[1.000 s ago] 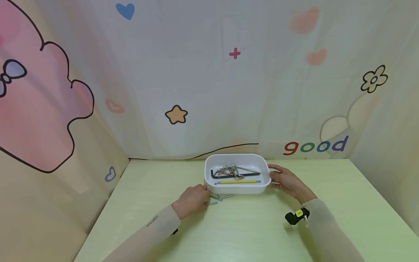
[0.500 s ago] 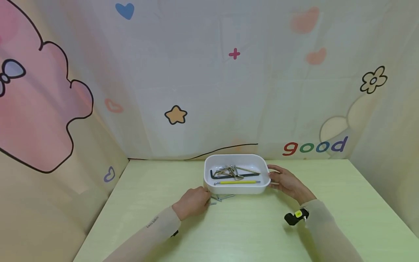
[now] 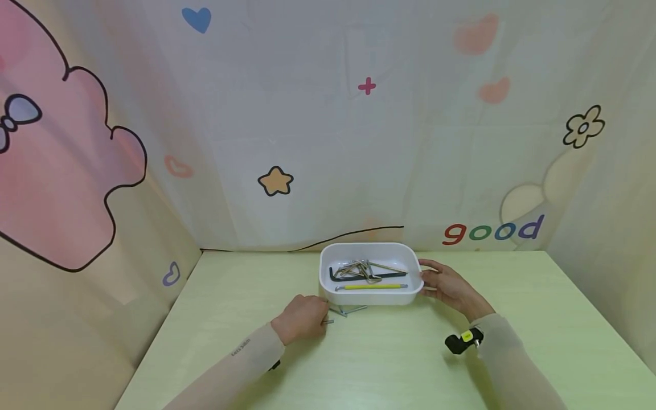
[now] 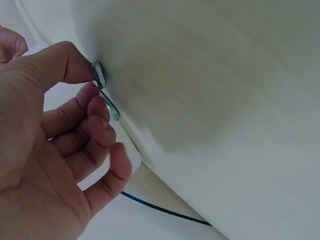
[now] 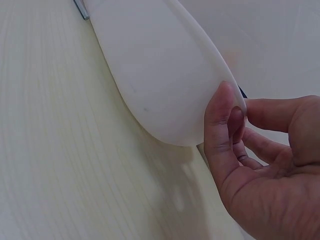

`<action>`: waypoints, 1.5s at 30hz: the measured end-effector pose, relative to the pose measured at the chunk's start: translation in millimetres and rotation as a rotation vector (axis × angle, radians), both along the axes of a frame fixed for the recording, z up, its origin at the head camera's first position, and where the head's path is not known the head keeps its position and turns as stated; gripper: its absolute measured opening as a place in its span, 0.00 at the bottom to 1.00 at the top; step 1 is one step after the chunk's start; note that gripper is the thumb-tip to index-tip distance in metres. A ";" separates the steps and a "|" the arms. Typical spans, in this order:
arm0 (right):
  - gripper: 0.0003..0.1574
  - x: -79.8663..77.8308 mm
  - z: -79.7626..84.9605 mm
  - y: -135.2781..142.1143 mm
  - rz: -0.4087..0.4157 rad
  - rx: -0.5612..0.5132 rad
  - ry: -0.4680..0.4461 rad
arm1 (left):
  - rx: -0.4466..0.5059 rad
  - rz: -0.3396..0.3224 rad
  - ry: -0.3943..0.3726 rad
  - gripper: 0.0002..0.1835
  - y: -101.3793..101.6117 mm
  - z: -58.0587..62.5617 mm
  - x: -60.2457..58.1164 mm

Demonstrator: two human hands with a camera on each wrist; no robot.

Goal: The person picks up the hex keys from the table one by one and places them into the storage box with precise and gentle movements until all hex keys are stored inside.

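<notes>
A white plastic box (image 3: 376, 299) stands near the back of the table, holding a long black hex key (image 3: 340, 278), a yellow hex key (image 3: 374, 287) and several brass-coloured ones (image 3: 364, 270). My right hand (image 3: 452, 289) grips the box's right end, thumb and fingers at the rim (image 5: 231, 75). At the front left corner, my left hand (image 3: 302, 318) pinches a small silver hex key (image 4: 99, 75) between thumb and forefinger; most of it is hidden. Other silver hex keys (image 3: 355, 310) lie on the table just in front of the box.
The pale green table (image 3: 389, 364) ends at a printed curtain (image 3: 318, 131) close behind the box. Curtains also hang along the left and right sides. A black wrist camera (image 3: 463, 340) sticks out from the right sleeve.
My left hand has shifted slightly toward me, and less of the silver hex key beside its fingers shows. The right hand and the box stay in place.
</notes>
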State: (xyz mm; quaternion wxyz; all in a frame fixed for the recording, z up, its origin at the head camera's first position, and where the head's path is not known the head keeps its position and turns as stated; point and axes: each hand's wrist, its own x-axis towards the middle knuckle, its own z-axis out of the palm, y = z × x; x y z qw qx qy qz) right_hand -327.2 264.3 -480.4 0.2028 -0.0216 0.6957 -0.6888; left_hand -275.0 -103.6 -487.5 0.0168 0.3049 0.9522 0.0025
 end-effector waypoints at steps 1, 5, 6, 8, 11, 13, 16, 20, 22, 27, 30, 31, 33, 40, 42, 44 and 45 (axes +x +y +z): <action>0.36 0.0 -0.2 0.0 0.000 0.001 0.001 | -0.009 -0.007 0.005 0.13 -0.6 0.4 -0.4; 0.35 -0.8 -1.3 0.4 0.005 0.009 0.012 | -0.031 -0.030 0.030 0.15 -3.3 2.1 -1.3; 0.34 -1.0 -1.6 0.4 0.006 0.008 0.014 | -0.030 -0.033 0.036 0.15 -4.0 2.2 -1.2; 0.34 -1.4 -2.2 0.5 0.009 0.006 0.018 | -0.035 -0.040 0.050 0.15 -5.0 3.2 -0.4; 0.34 -1.4 -3.0 0.8 0.012 0.001 0.019 | -0.038 -0.052 0.062 0.15 -5.8 5.3 1.6; 0.34 -1.3 -3.4 0.7 0.008 -0.004 0.019 | -0.041 -0.063 0.071 0.14 -5.9 7.2 3.2; 0.34 -0.8 -3.6 0.3 0.007 -0.003 0.019 | -0.035 -0.081 0.096 0.12 -6.5 10.7 6.0; 0.34 -0.3 -3.5 -0.7 0.005 0.003 0.018 | -0.011 -0.111 0.147 0.10 -7.4 17.8 10.6; 0.34 -0.4 -3.6 -0.6 0.007 0.005 0.019 | 0.001 -0.127 0.175 0.09 -7.8 21.2 12.9; 0.35 -1.0 -3.1 -0.1 0.012 0.000 0.021 | 0.030 -0.161 0.224 0.09 -8.4 27.5 17.3; 0.35 -1.5 -1.5 0.5 0.010 -0.004 0.017 | 0.048 -0.176 0.249 0.08 -8.2 30.1 18.5; 0.35 -1.5 -0.9 0.5 0.013 -0.001 0.021 | 0.053 -0.178 0.258 0.08 -8.1 31.2 18.9; 0.34 -1.1 0.3 0.3 0.011 0.006 0.030 | 0.057 -0.181 0.275 0.07 -8.0 33.6 19.6; 0.35 1.2 0.7 -2.8 0.020 0.018 0.026 | 0.094 -0.134 0.244 0.07 -13.4 47.9 22.5; 0.35 0.7 0.0 -2.6 0.020 0.018 0.022 | 0.108 -0.122 0.253 0.07 -15.5 52.2 20.8; 0.36 0.5 0.1 -2.5 0.028 0.017 0.028 | 0.113 -0.119 0.278 0.07 -17.3 55.3 18.3; 0.36 0.0 0.3 -2.4 0.028 0.015 0.029 | 0.112 -0.121 0.295 0.07 -17.9 56.9 17.0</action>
